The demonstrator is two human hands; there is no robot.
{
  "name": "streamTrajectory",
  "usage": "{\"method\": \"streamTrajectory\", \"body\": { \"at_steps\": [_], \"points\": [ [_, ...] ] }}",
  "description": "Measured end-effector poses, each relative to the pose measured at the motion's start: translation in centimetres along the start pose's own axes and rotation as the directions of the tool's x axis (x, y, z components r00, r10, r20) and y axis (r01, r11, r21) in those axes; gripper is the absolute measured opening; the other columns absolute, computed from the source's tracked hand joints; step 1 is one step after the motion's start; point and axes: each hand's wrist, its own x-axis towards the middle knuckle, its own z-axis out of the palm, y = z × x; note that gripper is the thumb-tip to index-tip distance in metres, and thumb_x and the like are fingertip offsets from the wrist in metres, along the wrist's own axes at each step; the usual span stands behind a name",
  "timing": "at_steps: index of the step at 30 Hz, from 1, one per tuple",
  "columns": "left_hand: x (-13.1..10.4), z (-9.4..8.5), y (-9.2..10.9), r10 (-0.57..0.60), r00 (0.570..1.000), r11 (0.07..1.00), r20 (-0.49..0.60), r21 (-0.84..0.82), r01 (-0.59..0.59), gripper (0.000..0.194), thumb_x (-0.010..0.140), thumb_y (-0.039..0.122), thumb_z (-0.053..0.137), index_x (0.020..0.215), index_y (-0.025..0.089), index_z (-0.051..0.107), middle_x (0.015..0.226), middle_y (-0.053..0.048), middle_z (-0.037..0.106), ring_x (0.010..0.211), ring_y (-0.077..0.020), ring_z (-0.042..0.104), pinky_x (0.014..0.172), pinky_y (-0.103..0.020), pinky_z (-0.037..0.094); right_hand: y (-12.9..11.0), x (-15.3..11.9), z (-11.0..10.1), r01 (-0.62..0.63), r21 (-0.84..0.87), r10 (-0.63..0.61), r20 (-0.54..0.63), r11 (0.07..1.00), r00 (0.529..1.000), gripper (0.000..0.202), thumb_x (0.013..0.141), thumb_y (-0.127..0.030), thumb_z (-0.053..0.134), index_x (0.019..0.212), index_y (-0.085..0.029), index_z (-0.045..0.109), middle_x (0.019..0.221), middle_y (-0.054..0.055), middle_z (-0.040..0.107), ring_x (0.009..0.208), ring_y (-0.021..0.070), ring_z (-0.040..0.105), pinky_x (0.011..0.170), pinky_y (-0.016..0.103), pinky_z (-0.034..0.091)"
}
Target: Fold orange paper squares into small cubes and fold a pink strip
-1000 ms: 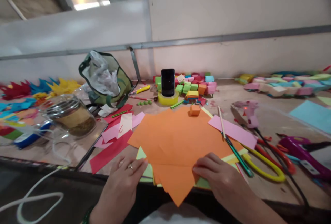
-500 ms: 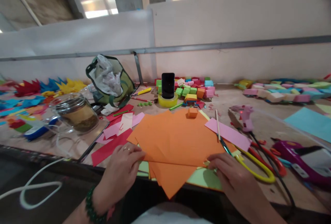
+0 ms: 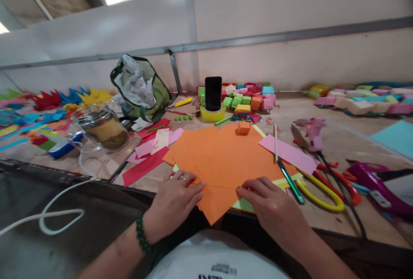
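Orange paper sheets (image 3: 219,154) lie stacked at the table's front edge, one corner pointing toward me past the edge. My left hand (image 3: 174,199), with a ring and a green bead bracelet (image 3: 141,232), is closed on the left side of the orange paper near its front crease. At the right side my right hand (image 3: 269,201) pinches the paper, fingertips pressed together. Pale green paper (image 3: 244,204) shows beneath it. A small folded orange paper block (image 3: 244,128) sits on the sheets' far part. A green utility knife (image 3: 291,182) lies beside my right hand.
Yellow-handled scissors (image 3: 322,193), a pink glue gun (image 3: 314,135) and a purple tool (image 3: 377,188) lie right. Red paper strips (image 3: 145,166) and a glass jar (image 3: 105,128) are left. A phone (image 3: 213,93) stands on a tape roll (image 3: 213,113) before folded blocks (image 3: 245,99).
Both hands have moved inward along the front of the orange paper, closer to each other. The view has tilted down a little.
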Motion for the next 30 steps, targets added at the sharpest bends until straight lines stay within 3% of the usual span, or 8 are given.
{"method": "streamTrajectory", "body": {
  "at_steps": [6,12,18,23,26,30],
  "points": [
    [-2.7,0.4,-3.3,-0.112,0.988,0.993,-0.107,0.027,0.115,0.026,0.092,0.033,0.048,0.110,0.031,0.067,0.112,-0.004,0.065,0.102,-0.0249,0.055,0.086,-0.045,0.038,1.0,-2.1,-0.9,-0.062,0.016,0.063,-0.121,0.998,0.991,0.031,0.088,-0.007,0.040,0.095,-0.020,0.068,0.095,0.007,0.067,0.088,0.0174,0.060,0.073,0.029,0.053],
    [-3.0,1.1,-3.6,-0.109,0.975,0.993,-0.192,0.027,0.116,0.027,0.093,0.031,0.047,0.107,0.029,0.069,0.110,-0.005,0.067,0.101,-0.0230,0.056,0.090,-0.044,0.039,1.3,-2.5,-0.4,-0.068,0.047,0.075,-0.165,0.997,0.983,0.031,0.087,-0.008,0.041,0.093,-0.020,0.069,0.093,0.006,0.067,0.089,0.0173,0.059,0.074,0.030,0.054],
    [-4.0,0.8,-4.1,-0.120,0.974,0.992,-0.194,0.022,0.127,0.027,0.093,0.028,0.046,0.106,0.025,0.070,0.115,-0.006,0.067,0.103,-0.0232,0.057,0.094,-0.048,0.039,1.4,-2.5,-0.4,-0.105,0.055,0.112,-0.132,0.993,0.985,0.032,0.087,-0.007,0.041,0.093,-0.022,0.069,0.095,0.006,0.067,0.090,0.0178,0.058,0.075,0.031,0.053],
    [-3.8,0.6,-3.7,-0.115,0.972,0.990,-0.204,0.061,0.130,0.026,0.092,0.027,0.048,0.105,0.025,0.069,0.113,-0.006,0.067,0.104,-0.0244,0.056,0.098,-0.050,0.035,1.3,-2.5,-0.5,-0.187,0.050,0.192,-0.136,0.981,0.972,0.027,0.086,-0.009,0.041,0.089,-0.021,0.065,0.092,0.006,0.067,0.089,0.0194,0.060,0.076,0.034,0.052],
    [-3.0,0.3,-2.7,-0.115,0.968,0.989,-0.221,0.068,0.133,0.023,0.091,0.027,0.049,0.100,0.024,0.070,0.105,-0.006,0.069,0.100,-0.0242,0.057,0.097,-0.050,0.033,0.2,-1.9,-0.7,-0.226,-0.029,0.217,-0.172,0.974,0.961,0.026,0.086,-0.010,0.041,0.097,-0.018,0.063,0.095,0.009,0.065,0.091,0.0223,0.059,0.079,0.038,0.051],
    [-1.6,0.0,-1.4,-0.100,0.966,0.994,-0.238,0.028,0.109,0.022,0.090,0.028,0.050,0.100,0.022,0.069,0.100,-0.007,0.068,0.096,-0.0236,0.056,0.093,-0.046,0.035,-2.0,0.2,-0.2,-0.087,-0.051,0.082,-0.085,0.995,0.993,0.036,0.085,-0.006,0.041,0.112,-0.017,0.062,0.108,0.011,0.064,0.099,0.0232,0.055,0.081,0.038,0.052]
  ]
}}
